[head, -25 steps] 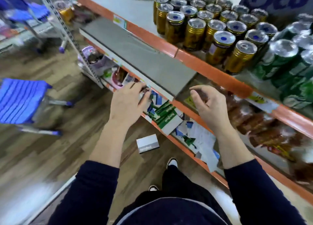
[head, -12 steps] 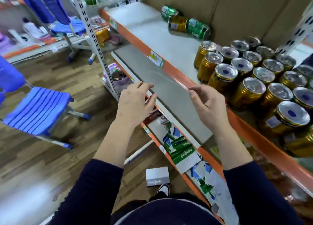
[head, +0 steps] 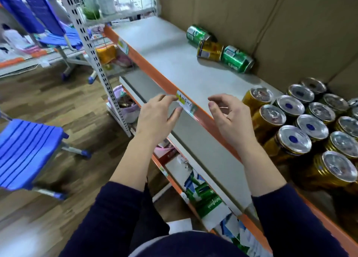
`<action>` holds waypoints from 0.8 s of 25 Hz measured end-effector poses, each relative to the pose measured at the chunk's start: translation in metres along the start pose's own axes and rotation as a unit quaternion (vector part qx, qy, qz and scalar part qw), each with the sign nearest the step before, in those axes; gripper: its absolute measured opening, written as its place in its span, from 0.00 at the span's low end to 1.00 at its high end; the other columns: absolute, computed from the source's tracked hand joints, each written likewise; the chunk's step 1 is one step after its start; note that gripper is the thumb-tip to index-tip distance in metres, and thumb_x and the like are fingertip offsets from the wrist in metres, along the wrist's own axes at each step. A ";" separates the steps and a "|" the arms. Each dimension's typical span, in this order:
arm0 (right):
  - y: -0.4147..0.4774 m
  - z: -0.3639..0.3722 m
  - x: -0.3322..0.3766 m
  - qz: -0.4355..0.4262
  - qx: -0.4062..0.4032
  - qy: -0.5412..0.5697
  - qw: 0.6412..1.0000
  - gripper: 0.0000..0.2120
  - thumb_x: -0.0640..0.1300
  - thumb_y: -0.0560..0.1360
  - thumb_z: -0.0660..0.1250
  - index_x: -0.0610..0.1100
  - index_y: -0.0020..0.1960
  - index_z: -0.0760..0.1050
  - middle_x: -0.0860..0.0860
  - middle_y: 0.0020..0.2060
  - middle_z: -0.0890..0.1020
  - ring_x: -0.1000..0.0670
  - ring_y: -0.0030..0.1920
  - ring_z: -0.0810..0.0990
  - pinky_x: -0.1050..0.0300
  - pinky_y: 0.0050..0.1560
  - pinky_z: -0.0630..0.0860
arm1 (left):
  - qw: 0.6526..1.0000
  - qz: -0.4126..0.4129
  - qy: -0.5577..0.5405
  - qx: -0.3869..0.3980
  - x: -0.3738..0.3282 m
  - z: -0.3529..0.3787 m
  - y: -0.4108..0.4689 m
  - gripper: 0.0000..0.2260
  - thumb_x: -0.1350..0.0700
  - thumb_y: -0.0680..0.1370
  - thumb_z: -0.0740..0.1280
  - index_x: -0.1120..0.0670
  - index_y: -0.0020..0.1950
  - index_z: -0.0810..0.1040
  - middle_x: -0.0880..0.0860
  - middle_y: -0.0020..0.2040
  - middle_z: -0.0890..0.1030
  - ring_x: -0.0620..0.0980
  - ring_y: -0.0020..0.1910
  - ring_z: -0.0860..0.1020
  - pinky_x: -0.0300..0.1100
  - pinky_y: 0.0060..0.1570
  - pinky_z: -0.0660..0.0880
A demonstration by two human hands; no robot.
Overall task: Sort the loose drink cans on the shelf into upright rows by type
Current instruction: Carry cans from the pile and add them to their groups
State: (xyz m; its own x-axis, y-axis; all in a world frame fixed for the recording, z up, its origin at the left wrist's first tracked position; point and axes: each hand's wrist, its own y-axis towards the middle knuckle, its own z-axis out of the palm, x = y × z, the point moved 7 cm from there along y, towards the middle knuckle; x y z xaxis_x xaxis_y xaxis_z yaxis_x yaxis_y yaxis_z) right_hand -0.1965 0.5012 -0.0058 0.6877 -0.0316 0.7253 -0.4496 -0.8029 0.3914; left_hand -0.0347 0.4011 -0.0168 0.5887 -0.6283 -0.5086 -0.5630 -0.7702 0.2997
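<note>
Three loose cans lie on their sides at the back of the grey shelf [head: 164, 55], against the cardboard wall: a green can [head: 196, 34], a gold can [head: 210, 50] and a second green can [head: 236, 59]. Upright gold cans [head: 302, 125] stand in rows at the right. My left hand [head: 157, 117] hovers in front of the orange shelf edge, fingers apart, holding nothing. My right hand [head: 230, 115] is over the shelf edge just left of the gold rows, fingers curled but apart, empty.
A price label [head: 187, 104] sticks to the orange shelf rail [head: 147, 67]. A lower grey shelf [head: 203, 154] juts out beneath, with notebooks and packets under it. Blue chairs [head: 25, 150] stand on the wood floor at left. A perforated white upright [head: 93, 57] bounds the shelf's left end.
The view has swung left and up, bringing the three fallen cans closer to centre. Both hands have risen from the lower shelf level to the top shelf's edge, still empty.
</note>
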 end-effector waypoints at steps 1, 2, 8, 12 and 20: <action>0.016 0.010 -0.004 0.011 -0.005 0.001 1.000 0.11 0.48 0.77 0.63 0.45 0.55 0.80 0.53 0.47 0.81 0.51 0.49 0.80 0.56 0.52 0.77 | 1.000 0.012 -0.008 0.000 0.009 0.001 0.022 0.16 0.49 0.80 0.63 0.54 0.64 0.76 0.52 0.59 0.78 0.53 0.60 0.75 0.47 0.59 0.70; 0.032 0.020 -0.009 0.024 -0.006 0.002 1.000 0.11 0.48 0.77 0.63 0.44 0.55 0.79 0.52 0.48 0.81 0.50 0.49 0.80 0.55 0.53 0.77 | 1.000 0.023 -0.014 0.000 0.017 0.003 0.044 0.16 0.49 0.80 0.63 0.54 0.64 0.76 0.52 0.59 0.78 0.53 0.60 0.75 0.47 0.59 0.70; 0.148 0.022 -0.052 0.098 -0.120 -0.132 0.979 0.10 0.43 0.78 0.66 0.40 0.56 0.79 0.45 0.51 0.81 0.47 0.51 0.79 0.55 0.53 0.74 | 0.992 0.093 -0.039 0.080 0.065 0.025 0.186 0.16 0.49 0.79 0.64 0.53 0.65 0.76 0.53 0.59 0.78 0.53 0.60 0.74 0.49 0.59 0.70; 0.200 0.005 -0.099 0.225 -0.145 -0.270 0.925 0.19 0.41 0.74 0.69 0.38 0.64 0.75 0.41 0.61 0.77 0.42 0.61 0.74 0.54 0.63 0.66 | 0.977 0.156 -0.045 0.136 0.075 0.050 0.260 0.16 0.51 0.79 0.65 0.54 0.65 0.76 0.54 0.60 0.78 0.55 0.61 0.74 0.50 0.60 0.70; 0.237 0.017 -0.136 0.341 -0.033 -0.453 0.823 0.36 0.53 0.67 0.76 0.46 0.71 0.67 0.43 0.65 0.70 0.39 0.65 0.64 0.41 0.63 0.66 | 0.950 0.259 0.002 0.174 0.066 0.101 0.367 0.19 0.53 0.77 0.67 0.55 0.67 0.73 0.56 0.63 0.75 0.59 0.63 0.71 0.52 0.59 0.69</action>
State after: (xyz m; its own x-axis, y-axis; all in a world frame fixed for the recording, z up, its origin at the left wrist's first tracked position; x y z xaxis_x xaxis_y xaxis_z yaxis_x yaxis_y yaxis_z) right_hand -0.3870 0.3047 -0.0218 0.3917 -0.9166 0.0799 -0.9167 -0.3812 0.1200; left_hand -0.2609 0.0880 -0.0219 0.1827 -0.9138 -0.3629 -0.9352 -0.2754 0.2227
